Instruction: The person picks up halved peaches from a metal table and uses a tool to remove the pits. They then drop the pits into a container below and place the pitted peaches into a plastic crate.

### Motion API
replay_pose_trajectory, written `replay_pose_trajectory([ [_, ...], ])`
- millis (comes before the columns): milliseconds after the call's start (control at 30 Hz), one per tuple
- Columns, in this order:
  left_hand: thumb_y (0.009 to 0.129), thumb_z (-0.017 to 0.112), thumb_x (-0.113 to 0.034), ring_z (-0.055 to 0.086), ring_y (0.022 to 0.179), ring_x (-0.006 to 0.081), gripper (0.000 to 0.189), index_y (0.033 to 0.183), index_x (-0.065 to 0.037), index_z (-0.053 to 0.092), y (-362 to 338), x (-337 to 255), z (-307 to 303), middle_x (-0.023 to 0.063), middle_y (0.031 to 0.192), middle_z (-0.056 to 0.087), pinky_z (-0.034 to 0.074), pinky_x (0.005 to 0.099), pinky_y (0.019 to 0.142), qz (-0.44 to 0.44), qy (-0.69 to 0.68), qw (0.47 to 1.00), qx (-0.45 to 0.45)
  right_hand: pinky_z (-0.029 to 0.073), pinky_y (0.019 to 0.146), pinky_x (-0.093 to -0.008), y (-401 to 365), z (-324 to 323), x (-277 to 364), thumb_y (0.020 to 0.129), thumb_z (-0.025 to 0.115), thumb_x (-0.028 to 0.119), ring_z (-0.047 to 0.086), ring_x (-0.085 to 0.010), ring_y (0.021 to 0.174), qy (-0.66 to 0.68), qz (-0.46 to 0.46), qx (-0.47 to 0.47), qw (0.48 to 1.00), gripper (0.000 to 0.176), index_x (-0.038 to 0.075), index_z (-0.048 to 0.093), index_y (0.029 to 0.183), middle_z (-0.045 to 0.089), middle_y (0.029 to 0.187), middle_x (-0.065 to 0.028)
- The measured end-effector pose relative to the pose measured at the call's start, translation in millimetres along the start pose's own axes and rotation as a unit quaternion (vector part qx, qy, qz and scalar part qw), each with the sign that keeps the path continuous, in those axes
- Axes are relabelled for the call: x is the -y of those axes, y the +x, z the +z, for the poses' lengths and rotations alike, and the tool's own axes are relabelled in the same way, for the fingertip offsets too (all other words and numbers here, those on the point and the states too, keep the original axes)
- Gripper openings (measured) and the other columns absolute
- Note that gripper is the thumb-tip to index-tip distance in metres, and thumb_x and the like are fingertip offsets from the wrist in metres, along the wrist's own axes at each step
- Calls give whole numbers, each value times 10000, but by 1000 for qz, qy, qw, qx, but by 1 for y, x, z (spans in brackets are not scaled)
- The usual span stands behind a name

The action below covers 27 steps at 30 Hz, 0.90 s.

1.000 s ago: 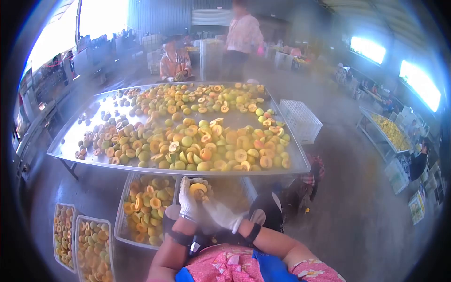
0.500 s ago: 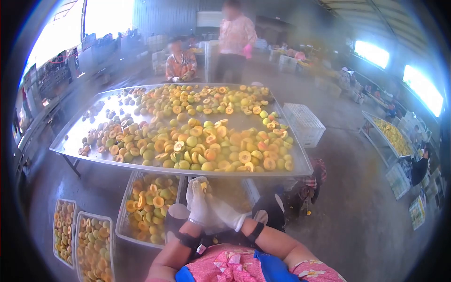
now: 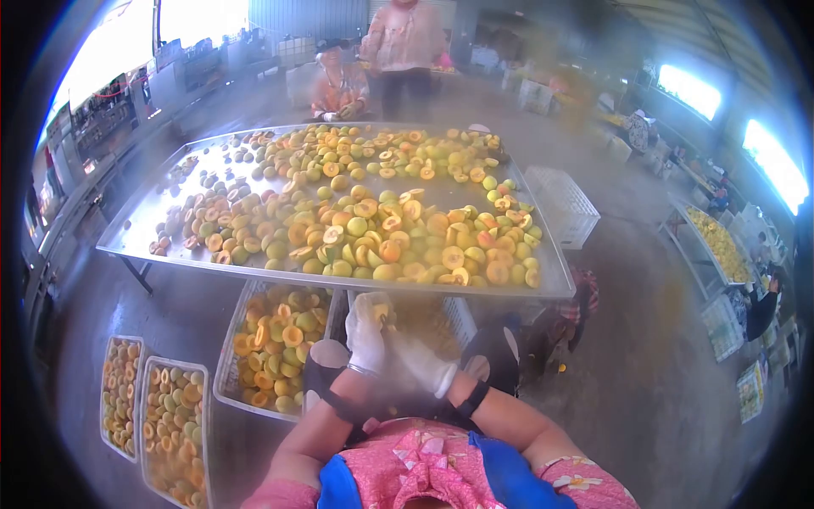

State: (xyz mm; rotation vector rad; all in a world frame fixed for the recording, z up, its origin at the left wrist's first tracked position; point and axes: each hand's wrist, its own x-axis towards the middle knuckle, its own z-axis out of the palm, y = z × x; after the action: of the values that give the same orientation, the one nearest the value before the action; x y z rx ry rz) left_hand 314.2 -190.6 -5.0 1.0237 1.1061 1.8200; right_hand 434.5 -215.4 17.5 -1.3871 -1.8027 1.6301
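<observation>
My left hand (image 3: 365, 339), in a white glove, is raised just below the near edge of the metal table, its fingers closed around a yellow peach (image 3: 382, 309). Close beside it, my gloved right hand (image 3: 426, 363) reaches in toward the same fruit with its fingers drawn together. Haze blurs those fingertips, and I cannot tell what they hold. Below and behind both hands is a crate (image 3: 460, 321) between my knees, with yellowish contents. Whole and halved peaches (image 3: 356, 227) lie spread over the table (image 3: 254, 273) in front of me.
A crate of peach halves (image 3: 227, 386) stands left of my legs, with two more filled crates (image 3: 146, 424) (image 3: 108, 441) further left. A white crate (image 3: 583, 216) is beside the table's right edge. Two people (image 3: 341, 89) (image 3: 405, 42) are behind the table.
My view has tipped down slightly, so the table sits higher in the picture. Both hands stay together at the peach. The standing person behind the table appears further left, nearer the seated one.
</observation>
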Motion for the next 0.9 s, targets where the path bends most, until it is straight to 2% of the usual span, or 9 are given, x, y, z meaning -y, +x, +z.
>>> replay_pose_trajectory([
  [67, 1026, 439, -458, 624, 672, 180, 437, 993, -67, 633, 6, -14, -5, 72, 831, 654, 549, 324, 631, -229, -219, 948, 9, 493, 822, -441, 0, 4, -14, 964, 435, 111, 623, -381, 895, 13, 3, 9, 1000, 305, 21, 517, 1244, 614, 1043, -238],
  [100, 1017, 438, -487, 642, 673, 193, 465, 964, -69, 633, 8, -12, -10, 84, 831, 664, 566, 349, 615, -237, -229, 944, 29, 372, 577, -351, 6, 10, -33, 988, 435, 327, 487, -234, 637, 123, -21, 27, 992, 299, 102, 527, 1162, 535, 821, -98],
  [133, 1022, 433, -481, 639, 680, 185, 466, 961, -66, 636, 6, -12, -10, 78, 821, 662, 563, 335, 627, -196, -177, 964, 43, 252, 332, -260, 11, 10, -40, 1012, 435, 542, 351, -87, 379, 230, -45, 45, 971, 380, 183, 537, 1081, 456, 600, 41],
  [233, 1041, 436, -442, 553, 679, 100, 429, 997, -64, 635, -6, -10, 1, 26, 832, 601, 468, 275, 561, -48, -49, 997, 18, 309, 362, -252, 12, 21, -24, 1022, 424, 524, 397, -84, 415, 143, -324, -87, 931, 402, 156, 559, 1113, 511, 650, 18],
  [267, 1038, 444, -444, 565, 707, 106, 426, 1000, -65, 633, -9, -10, 2, 31, 856, 607, 483, 279, 578, -44, -49, 998, 6, 380, 451, -233, 8, 17, -24, 1027, 421, 515, 452, -72, 516, 127, -159, -78, 976, 435, 129, 582, 1145, 556, 709, 16],
  [500, 1007, 498, -412, 622, 699, 212, 371, 994, -59, 609, -6, 24, -32, 88, 852, 642, 549, 332, 608, -180, -215, 960, -20, 357, 425, -245, 55, 40, -79, 1030, 422, 505, 432, -87, 474, 68, -224, -80, 969, 454, 99, 605, 1121, 569, 695, 22],
  [533, 1007, 498, -412, 622, 699, 212, 371, 994, -59, 609, -8, 58, -42, 88, 852, 642, 549, 332, 608, -182, -219, 958, -23, 378, 434, -269, 53, 43, -83, 1028, 425, 506, 446, -97, 482, 166, -72, -19, 983, 466, 88, 595, 1145, 587, 731, -6],
  [700, 995, 504, -386, 596, 681, 237, 307, 1026, -99, 609, -14, 143, -76, 85, 861, 627, 520, 358, 590, -133, -151, 979, 29, 374, 395, -274, 49, 54, -88, 1023, 420, 514, 467, -116, 450, 98, -2, -19, 995, 453, 115, 563, 1186, 574, 736, -18],
  [900, 997, 509, -303, 603, 786, 223, 250, 1058, -78, 598, -7, 103, -76, 83, 919, 624, 540, 344, 703, -143, -221, 965, 12, 492, 487, -333, 36, 44, -32, 1039, 401, 466, 610, -207, 562, 28, 95, 2, 995, 458, 97, 530, 1278, 643, 818, -96],
])
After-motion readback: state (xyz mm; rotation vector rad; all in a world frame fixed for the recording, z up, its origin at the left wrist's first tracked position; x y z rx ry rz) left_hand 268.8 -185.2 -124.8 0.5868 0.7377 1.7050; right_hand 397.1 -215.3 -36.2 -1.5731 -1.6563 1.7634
